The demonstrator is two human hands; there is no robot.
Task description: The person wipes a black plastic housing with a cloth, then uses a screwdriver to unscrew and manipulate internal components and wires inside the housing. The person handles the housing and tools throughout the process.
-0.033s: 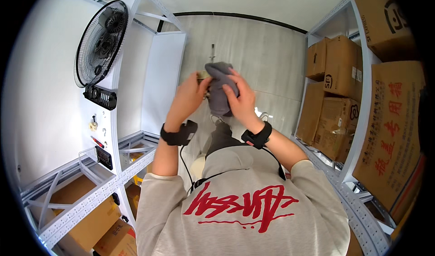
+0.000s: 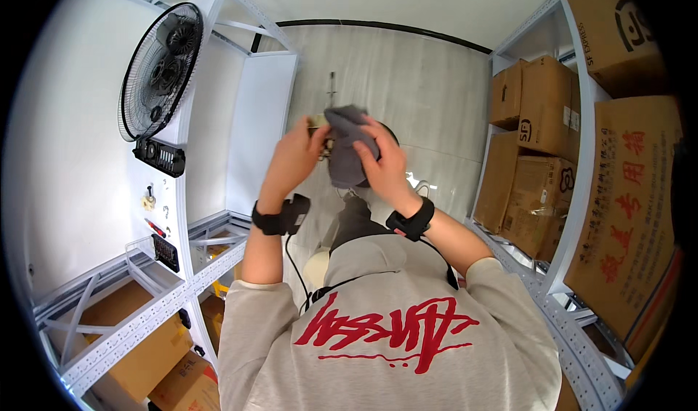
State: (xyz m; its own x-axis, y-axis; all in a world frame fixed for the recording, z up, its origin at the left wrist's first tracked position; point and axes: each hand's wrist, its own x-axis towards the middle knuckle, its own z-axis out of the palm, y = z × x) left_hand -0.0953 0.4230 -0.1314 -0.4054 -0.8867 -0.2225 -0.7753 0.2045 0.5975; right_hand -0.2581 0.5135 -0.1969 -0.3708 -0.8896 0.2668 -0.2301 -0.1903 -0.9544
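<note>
My right hand grips a dark grey cloth, its fingers bent over the upper folds. Close beside it, my left hand is closed on a metal part with brass-coloured pieces. From the far side of this part a thin metal shaft with a small cross pin points away from me. The cloth lies against the part and hides much of it. Behind my right fingers shows a dark rounded edge; I cannot tell what it belongs to. Both hands are slightly blurred.
On the left, a white workbench holds a black fan, a screwdriver and a dark bit case. Cardboard boxes fill the right-hand shelves. Pale tiled floor lies beyond my hands.
Both hands, the metal part and the cloth have shifted slightly left. The cloth's folds have changed shape, and a dark rounded edge now shows behind my right fingers.
</note>
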